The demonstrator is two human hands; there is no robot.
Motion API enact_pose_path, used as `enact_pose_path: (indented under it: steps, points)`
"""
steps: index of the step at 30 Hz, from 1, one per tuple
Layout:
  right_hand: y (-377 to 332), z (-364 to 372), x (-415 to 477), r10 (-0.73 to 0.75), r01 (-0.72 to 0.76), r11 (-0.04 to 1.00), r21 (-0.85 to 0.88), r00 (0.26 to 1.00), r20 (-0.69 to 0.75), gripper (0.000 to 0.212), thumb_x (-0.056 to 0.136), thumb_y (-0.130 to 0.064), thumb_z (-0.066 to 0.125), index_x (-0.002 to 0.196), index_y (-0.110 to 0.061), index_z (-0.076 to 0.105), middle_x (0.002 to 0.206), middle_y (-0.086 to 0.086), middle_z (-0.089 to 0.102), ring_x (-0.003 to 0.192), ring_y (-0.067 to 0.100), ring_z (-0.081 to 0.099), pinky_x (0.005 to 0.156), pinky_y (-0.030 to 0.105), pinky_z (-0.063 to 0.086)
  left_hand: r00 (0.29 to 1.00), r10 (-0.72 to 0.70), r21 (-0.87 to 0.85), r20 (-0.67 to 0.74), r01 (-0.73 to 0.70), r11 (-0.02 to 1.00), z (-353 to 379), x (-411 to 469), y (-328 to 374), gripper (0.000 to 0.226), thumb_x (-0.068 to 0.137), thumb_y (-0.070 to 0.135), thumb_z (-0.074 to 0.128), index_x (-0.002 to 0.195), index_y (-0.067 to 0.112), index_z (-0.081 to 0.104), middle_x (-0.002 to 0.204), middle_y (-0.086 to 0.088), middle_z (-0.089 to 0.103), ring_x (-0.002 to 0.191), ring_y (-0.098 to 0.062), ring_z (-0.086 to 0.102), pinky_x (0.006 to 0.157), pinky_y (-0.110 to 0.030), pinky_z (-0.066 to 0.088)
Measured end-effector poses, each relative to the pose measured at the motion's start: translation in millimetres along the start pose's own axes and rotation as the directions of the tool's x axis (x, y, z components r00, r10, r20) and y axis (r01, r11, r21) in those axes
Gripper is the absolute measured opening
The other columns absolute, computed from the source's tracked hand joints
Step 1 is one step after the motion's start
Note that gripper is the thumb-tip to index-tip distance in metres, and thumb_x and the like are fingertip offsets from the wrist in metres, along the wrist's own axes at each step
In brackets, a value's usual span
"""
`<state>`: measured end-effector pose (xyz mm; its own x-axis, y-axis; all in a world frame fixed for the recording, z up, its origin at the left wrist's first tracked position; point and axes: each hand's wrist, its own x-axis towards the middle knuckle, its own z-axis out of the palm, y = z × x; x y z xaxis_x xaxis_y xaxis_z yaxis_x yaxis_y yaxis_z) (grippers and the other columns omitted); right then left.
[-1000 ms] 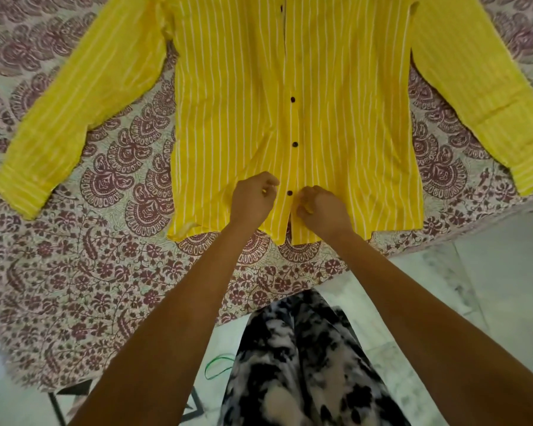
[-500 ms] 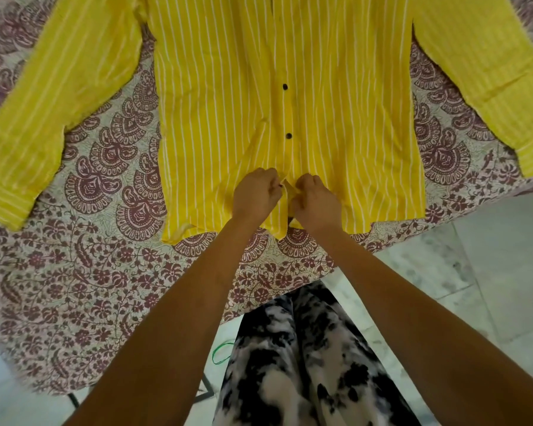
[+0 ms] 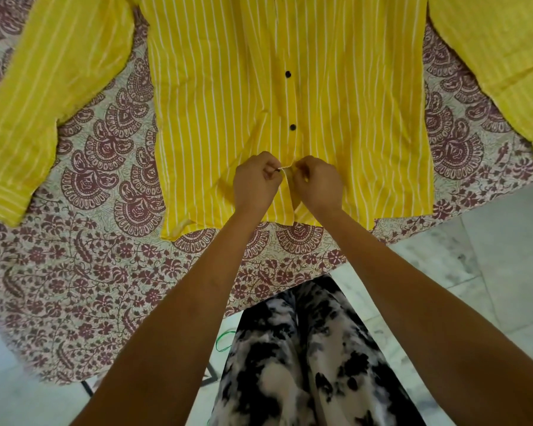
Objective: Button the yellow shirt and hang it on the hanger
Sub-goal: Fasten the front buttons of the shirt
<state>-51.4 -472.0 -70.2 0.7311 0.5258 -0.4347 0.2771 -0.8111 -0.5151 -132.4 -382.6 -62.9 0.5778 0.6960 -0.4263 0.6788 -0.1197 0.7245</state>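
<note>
A yellow, white-striped cotton shirt point(image 3: 213, 103) lies flat on a maroon paisley bedspread point(image 3: 90, 272). The left hand point(image 3: 253, 186) and right hand point(image 3: 319, 186) pinch its front edges together near the hem. Two black buttons point(image 3: 293, 127) above appear fastened; hanging remains, with no hanger in sight.

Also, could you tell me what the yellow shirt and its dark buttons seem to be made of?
Yellow shirt: thin woven cloth, probably cotton, matte; it wrinkles softly and lies flat. Dark buttons: likely plastic, faintly glossy, but too small to confirm.
</note>
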Motion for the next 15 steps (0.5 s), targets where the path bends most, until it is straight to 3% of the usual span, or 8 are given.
enact_pose_path:
  steps: [3, 6, 9, 12, 15]
  points:
    - [5.9, -8.8, 9.9, 0.131, -0.159, 0.934, 0.319, 0.985, 0.108, 0.016, 0.088, -0.007, 0.051, 0.093, -0.002, 0.065, 0.073, 0.007, 0.062, 0.066, 0.02, 0.054, 0.06, 0.027, 0.035, 0.999, -0.044, -0.029, 0.024, 0.045, 0.999, 1.8, 4.3, 6.5, 0.008, 0.078, 0.005, 0.065, 0.084, 0.005, 0.07, 0.081, -0.01, 0.071, 0.069, -0.01, 0.057, 0.066, -0.015, 0.044]
    - [8.3, -20.2, 9.8, 0.178, -0.275, 0.777, 0.567, 0.959, 0.22, 0.025, 0.092, -0.003, 0.045, 0.075, -0.013, 0.06, 0.068, -0.003, 0.054, 0.062, 0.006, 0.049, 0.06, 0.02, 0.037, 0.995, -0.094, -0.039, 0.032, 0.095, 0.995, 6.8, 5.2, 10.2, 0.007, 0.078, 0.009, 0.068, 0.084, 0.006, 0.071, 0.079, -0.009, 0.071, 0.071, -0.012, 0.061, 0.066, -0.019, 0.046]
    - [11.1, -24.8, 2.1, 0.229, -0.374, 0.613, 0.696, 0.927, 0.296, 0.032, 0.095, -0.003, 0.042, 0.074, -0.02, 0.06, 0.067, -0.009, 0.061, 0.059, -0.004, 0.055, 0.059, 0.011, 0.044, 0.983, -0.16, -0.025, -0.085, 0.158, 0.987, 12.0, 0.9, 10.7, 0.008, 0.075, 0.007, 0.067, 0.083, 0.006, 0.065, 0.074, -0.005, 0.066, 0.074, -0.019, 0.064, 0.064, -0.026, 0.045]
    - [16.4, -23.1, -2.8, 0.335, -0.435, 0.432, 0.79, 0.891, 0.307, 0.03, 0.092, -0.001, 0.044, 0.073, -0.019, 0.059, 0.051, -0.016, 0.061, 0.055, 0.0, 0.056, 0.056, 0.016, 0.046, 0.963, -0.216, 0.032, -0.158, 0.224, 0.974, 13.3, -6.3, 5.9, 0.012, 0.076, 0.009, 0.067, 0.086, 0.005, 0.062, 0.079, -0.007, 0.067, 0.077, -0.02, 0.063, 0.06, -0.025, 0.039]
    - [16.9, -16.8, -6.6, 0.334, -0.409, 0.43, 0.805, 0.9, 0.279, 0.03, 0.091, 0.001, 0.045, 0.072, -0.018, 0.059, 0.059, -0.009, 0.06, 0.061, 0.007, 0.053, 0.062, 0.021, 0.045, 0.965, -0.219, 0.022, -0.145, 0.224, 0.974, 13.7, -7.8, 5.4, 0.011, 0.077, 0.009, 0.068, 0.086, 0.004, 0.064, 0.081, -0.009, 0.069, 0.075, -0.017, 0.062, 0.061, -0.022, 0.038]
